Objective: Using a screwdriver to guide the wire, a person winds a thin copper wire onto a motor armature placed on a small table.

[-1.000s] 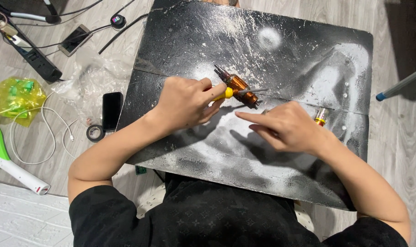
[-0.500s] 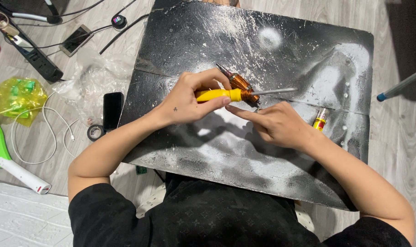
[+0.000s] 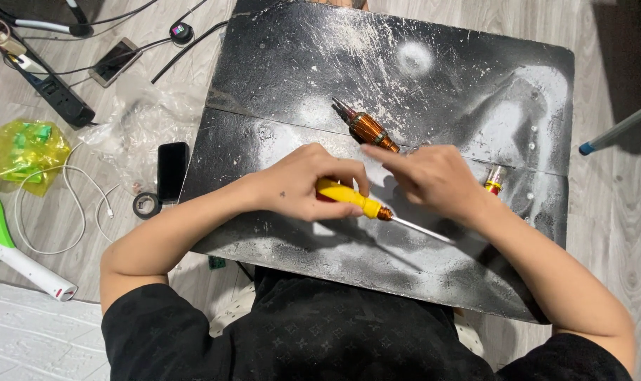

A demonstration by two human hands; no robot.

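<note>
1. I saw the yellow-handled screwdriver (image 3: 359,202) held low over the black bench (image 3: 285,63), shaft pointing right.
2. Left hand (image 3: 310,183) was wrapped around its handle.
3. Right hand (image 3: 433,180) held nothing, fingers loosely extended, index tip by the copper-wound armature (image 3: 366,128).
4. Armature lay on the bench, just above both hands.
5. A small yellow-red part (image 3: 492,182) sat right of the right hand.
6. Floor, left: black phone (image 3: 172,169), tape roll (image 3: 147,205).

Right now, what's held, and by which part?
Left hand grips a screwdriver by its yellow handle. Right hand holds nothing visible; it reaches toward the copper coil.
</note>
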